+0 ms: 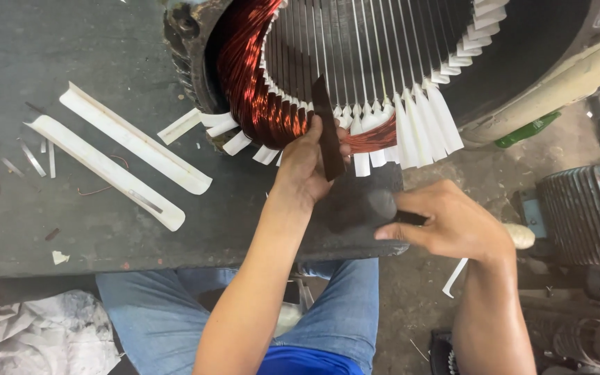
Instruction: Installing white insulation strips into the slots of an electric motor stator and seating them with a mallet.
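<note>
at the stator [355, 62] mouth, left hand [307, 163] grips an upright dark wedge [328, 132], right hand [453, 222] grips a mallet [366, 208].

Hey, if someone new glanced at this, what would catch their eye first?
Probably the shiny copper windings bulging from the big motor stator at top centre, ringed by white insulation strips. Just below, the left hand presses a dark flat stick against the coils, while the right hand grips a blurred mallet.
</note>
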